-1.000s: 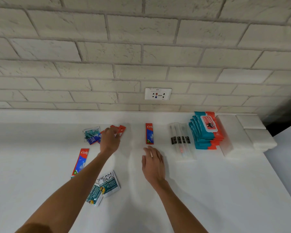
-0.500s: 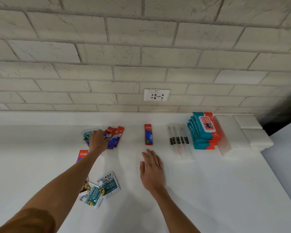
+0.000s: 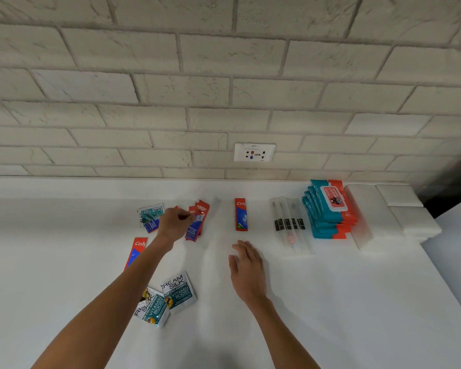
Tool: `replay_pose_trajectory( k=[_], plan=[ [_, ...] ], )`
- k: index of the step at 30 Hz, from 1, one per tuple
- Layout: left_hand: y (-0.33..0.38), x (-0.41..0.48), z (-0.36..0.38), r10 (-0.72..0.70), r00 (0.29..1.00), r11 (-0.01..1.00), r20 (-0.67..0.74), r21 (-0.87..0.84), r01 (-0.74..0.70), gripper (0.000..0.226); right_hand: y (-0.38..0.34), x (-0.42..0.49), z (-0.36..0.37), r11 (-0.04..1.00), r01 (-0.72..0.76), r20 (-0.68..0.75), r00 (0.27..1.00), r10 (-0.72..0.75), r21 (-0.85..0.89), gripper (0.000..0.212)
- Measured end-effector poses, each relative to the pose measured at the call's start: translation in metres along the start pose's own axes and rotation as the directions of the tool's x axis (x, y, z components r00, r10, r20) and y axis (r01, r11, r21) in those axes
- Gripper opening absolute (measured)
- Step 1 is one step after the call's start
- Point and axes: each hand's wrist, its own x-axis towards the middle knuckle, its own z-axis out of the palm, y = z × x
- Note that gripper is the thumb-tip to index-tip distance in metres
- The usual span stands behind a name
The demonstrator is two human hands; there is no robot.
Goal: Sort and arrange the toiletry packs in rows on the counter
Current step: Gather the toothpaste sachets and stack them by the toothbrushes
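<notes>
My left hand (image 3: 174,223) reaches over a small pile of red and blue toothpaste sachets (image 3: 197,222) and pinches one of them with curled fingers. A teal sachet (image 3: 150,216) lies just left of that hand. One toothpaste sachet (image 3: 241,214) lies alone, upright, in the middle of the white counter (image 3: 330,302). Another toothpaste sachet (image 3: 135,251) is partly hidden under my left forearm. Two Cream Silk sachets (image 3: 177,292) overlap near the front. My right hand (image 3: 246,267) rests flat on the counter, fingers straight, holding nothing.
Clear toothbrush packs (image 3: 290,225) lie in a row right of the single sachet. A stack of teal and orange wipes packs (image 3: 328,209) and white folded towels (image 3: 399,209) stand at the back right. A wall socket (image 3: 254,152) sits in the brick wall.
My left hand went left toward the teal sachet, then came back right onto the toothpaste pile and now pinches a sachet. My right hand stayed flat on the counter.
</notes>
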Motion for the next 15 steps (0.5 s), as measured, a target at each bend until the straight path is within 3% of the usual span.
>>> replay_pose_trajectory(
  k=[3,7,11,15],
  plan=[
    [0.007,-0.01,0.018,-0.039,0.995,0.984,0.097,-0.172,0.056,0.013,-0.017,0.004,-0.013,0.952,-0.124,-0.018,0.991,0.134,0.28,0.028],
    [0.021,-0.031,0.049,-0.075,0.978,0.914,0.193,-0.38,0.145,0.016,-0.035,0.012,-0.036,0.815,-0.18,-0.05,0.968,0.248,0.55,0.023],
    [0.032,-0.04,0.077,-0.095,0.968,0.861,0.234,-0.468,0.198,0.02,-0.028,0.02,-0.049,0.761,-0.241,-0.074,0.932,0.354,0.602,0.025],
    [0.045,-0.044,0.093,-0.093,0.969,0.872,0.228,-0.452,0.19,0.024,-0.013,0.025,-0.059,0.773,-0.259,-0.108,0.916,0.387,0.579,0.018]
  ],
)
